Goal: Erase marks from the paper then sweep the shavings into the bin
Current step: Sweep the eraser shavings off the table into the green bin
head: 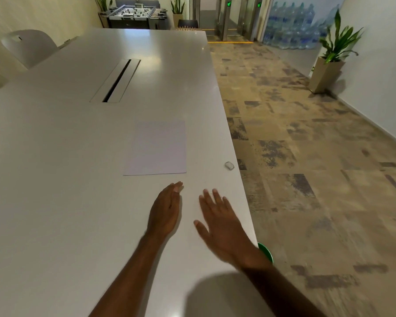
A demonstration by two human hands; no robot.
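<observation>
A white sheet of paper (157, 148) lies flat on the white table (66, 156), just beyond my hands. A small white eraser (229, 165) sits near the table's right edge, to the right of the paper. My left hand (166, 208) stands on its edge below the paper, fingers straight. My right hand (222, 227) lies flat with fingers spread, close to the right table edge. A green bin (266, 251) peeks out below that edge, mostly hidden by my right wrist. Shavings are too small to make out.
A cable slot (117, 80) runs along the table's middle. A white chair (29, 48) stands at the far left. Patterned carpet floor (318, 156) lies to the right, with a potted plant (332, 56) by the wall.
</observation>
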